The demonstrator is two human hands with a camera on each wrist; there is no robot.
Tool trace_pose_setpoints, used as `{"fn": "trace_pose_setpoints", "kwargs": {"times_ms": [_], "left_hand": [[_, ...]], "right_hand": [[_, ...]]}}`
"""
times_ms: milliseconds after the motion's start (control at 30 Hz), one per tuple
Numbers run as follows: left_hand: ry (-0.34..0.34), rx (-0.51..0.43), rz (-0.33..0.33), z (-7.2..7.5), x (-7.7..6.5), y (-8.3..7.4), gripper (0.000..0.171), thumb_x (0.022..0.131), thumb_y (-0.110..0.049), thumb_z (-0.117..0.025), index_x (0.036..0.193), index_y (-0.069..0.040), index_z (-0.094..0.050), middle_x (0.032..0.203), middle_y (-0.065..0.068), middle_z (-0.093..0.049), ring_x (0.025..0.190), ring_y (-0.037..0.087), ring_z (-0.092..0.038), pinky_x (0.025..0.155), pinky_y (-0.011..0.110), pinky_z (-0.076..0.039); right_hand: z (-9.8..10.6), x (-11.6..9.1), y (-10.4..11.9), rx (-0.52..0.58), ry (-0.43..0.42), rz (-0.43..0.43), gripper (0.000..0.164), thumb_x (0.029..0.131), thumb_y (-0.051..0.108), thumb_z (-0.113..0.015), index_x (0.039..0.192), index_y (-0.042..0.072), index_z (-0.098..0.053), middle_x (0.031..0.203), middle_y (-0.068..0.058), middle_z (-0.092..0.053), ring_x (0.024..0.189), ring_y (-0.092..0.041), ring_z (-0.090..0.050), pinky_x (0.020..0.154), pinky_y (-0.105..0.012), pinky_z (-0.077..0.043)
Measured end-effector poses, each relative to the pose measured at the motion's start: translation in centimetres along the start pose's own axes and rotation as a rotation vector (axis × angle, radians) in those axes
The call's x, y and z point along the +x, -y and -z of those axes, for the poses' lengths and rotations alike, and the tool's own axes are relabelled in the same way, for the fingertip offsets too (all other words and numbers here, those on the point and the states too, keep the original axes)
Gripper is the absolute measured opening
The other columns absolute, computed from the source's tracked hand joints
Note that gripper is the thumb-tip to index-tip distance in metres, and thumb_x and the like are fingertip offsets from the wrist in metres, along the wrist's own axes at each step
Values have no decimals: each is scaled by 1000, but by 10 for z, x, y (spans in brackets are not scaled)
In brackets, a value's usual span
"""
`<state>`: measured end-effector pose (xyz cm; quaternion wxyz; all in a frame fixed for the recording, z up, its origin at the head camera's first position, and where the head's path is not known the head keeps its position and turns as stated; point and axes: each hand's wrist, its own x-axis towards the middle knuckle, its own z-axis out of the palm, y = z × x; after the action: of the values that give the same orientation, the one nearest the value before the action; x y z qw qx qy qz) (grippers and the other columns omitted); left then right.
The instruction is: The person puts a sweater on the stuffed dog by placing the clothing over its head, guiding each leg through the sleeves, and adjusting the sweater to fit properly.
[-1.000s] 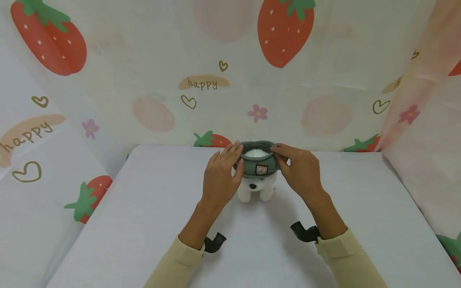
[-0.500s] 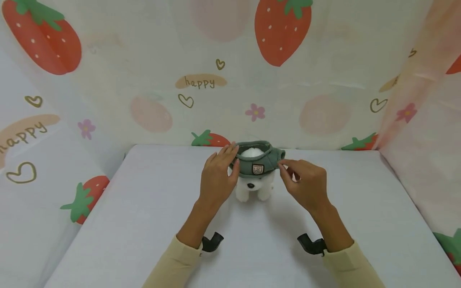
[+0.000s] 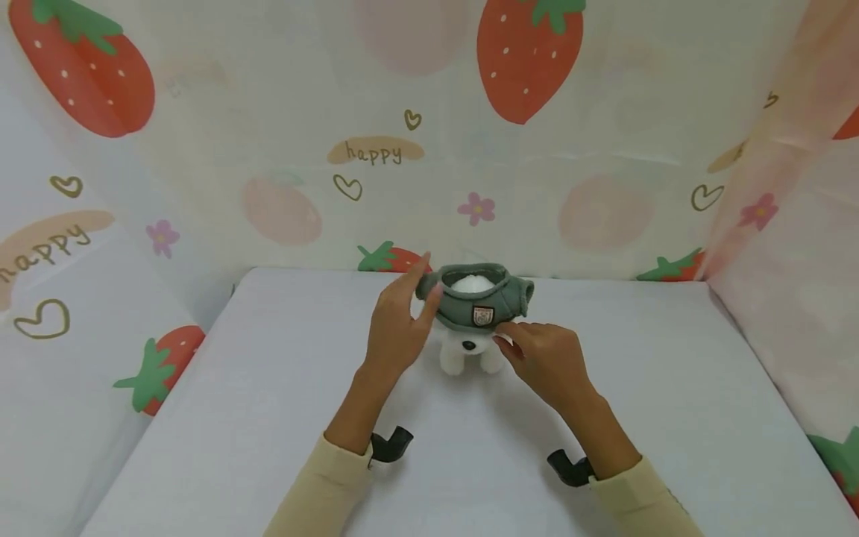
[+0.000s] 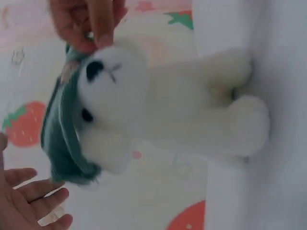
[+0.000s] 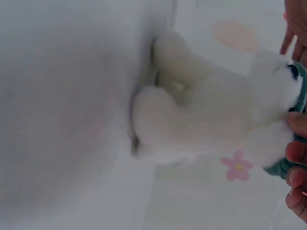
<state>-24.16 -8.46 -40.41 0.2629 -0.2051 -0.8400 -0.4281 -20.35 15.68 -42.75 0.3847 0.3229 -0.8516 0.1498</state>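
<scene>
A white plush dog [image 3: 472, 359] stands on the table, facing me. Pulled partway over its head is a small green garment [image 3: 459, 307] with short sleeves and a badge on the front; white fur shows through its upper opening. My right hand [image 3: 545, 363] pinches the lower front hem just above the muzzle, on the right. At the garment's left sleeve is my left hand [image 3: 396, 328], thumb and fingers extended; its spread fingers [image 4: 41, 194] show beside the cloth in the left wrist view. One eye [image 4: 87, 115] and the nose [image 4: 94, 71] are uncovered there.
The table [image 3: 282, 358] has a white cover. Behind it hangs a strawberry-patterned backdrop [image 3: 302, 89], with similar sheets at both sides. A black curved piece sits at each wrist, the left one [image 3: 392, 445] and the right one [image 3: 569, 470].
My right hand moved from the garment's upper rim to its right sleeve, then down and left to the front hem. My left hand drew slightly back and its fingers spread from the left side.
</scene>
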Motion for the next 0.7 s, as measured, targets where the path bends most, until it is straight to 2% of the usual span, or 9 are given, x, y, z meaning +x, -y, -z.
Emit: {"fn": "trace_pose_setpoints", "kwargs": {"times_ms": [67, 167, 267, 333, 400, 467, 567, 700], "left_hand": [[-11, -180, 120, 1, 7, 15, 48, 109, -37, -46, 145, -7, -56, 141, 9, -61, 129, 24, -57, 110, 49, -41], [10, -466, 356, -1, 17, 39, 44, 110, -35, -45, 131, -2, -65, 123, 12, -70, 111, 21, -66, 104, 48, -47], [122, -680, 587, -9, 23, 55, 35, 108, -28, -52, 120, 0, -69, 101, 7, -74, 90, 15, -70, 93, 41, -54], [210, -787, 695, -15, 25, 59, 30, 107, -26, -55, 114, -2, -70, 89, 1, -72, 79, 12, -68, 83, 34, -56], [287, -868, 748, -21, 26, 62, 27, 107, -26, -54, 106, -6, -71, 82, -3, -69, 74, 10, -64, 75, 28, -54], [336, -930, 765, -25, 26, 64, 29, 108, -29, -51, 96, -10, -70, 78, -3, -66, 72, 10, -60, 70, 26, -50], [369, -982, 766, -29, 27, 65, 34, 109, -30, -48, 88, -13, -70, 80, -3, -64, 73, 10, -57, 69, 25, -46], [410, -1011, 780, -31, 28, 67, 37, 109, -28, -46, 83, -15, -69, 82, -2, -63, 75, 10, -56, 68, 24, -47]], "right_hand": [[-1, -1, 1, 9, -7, -12, 17, 78, 7, -86, 86, 9, -71, 60, 2, -64, 48, -10, -55, 45, -28, -43], [-1, -2, 1, 26, -19, -18, 17, 79, 7, -85, 87, 8, -71, 59, 1, -62, 49, -10, -54, 45, -28, -43], [0, -2, 1, 35, -28, -20, 16, 79, 7, -85, 87, 7, -70, 59, 1, -62, 48, -11, -55, 44, -29, -43], [0, -1, 1, 33, -34, -17, 16, 79, 6, -85, 88, 6, -71, 61, 0, -64, 49, -11, -56, 45, -30, -44], [0, -1, 1, 28, -36, -16, 16, 80, 6, -85, 89, 5, -72, 65, -2, -68, 50, -13, -59, 45, -31, -46], [-1, -1, 1, 17, -39, -14, 16, 80, 6, -85, 90, 4, -73, 70, -4, -71, 52, -16, -63, 47, -32, -49], [-2, -1, 1, 1, -38, -15, 15, 81, 6, -84, 91, 3, -73, 77, -7, -75, 56, -19, -67, 49, -34, -52], [-3, -2, 2, -23, -35, -16, 16, 81, 6, -84, 92, 3, -73, 79, -7, -75, 57, -21, -68, 49, -35, -53]]}}
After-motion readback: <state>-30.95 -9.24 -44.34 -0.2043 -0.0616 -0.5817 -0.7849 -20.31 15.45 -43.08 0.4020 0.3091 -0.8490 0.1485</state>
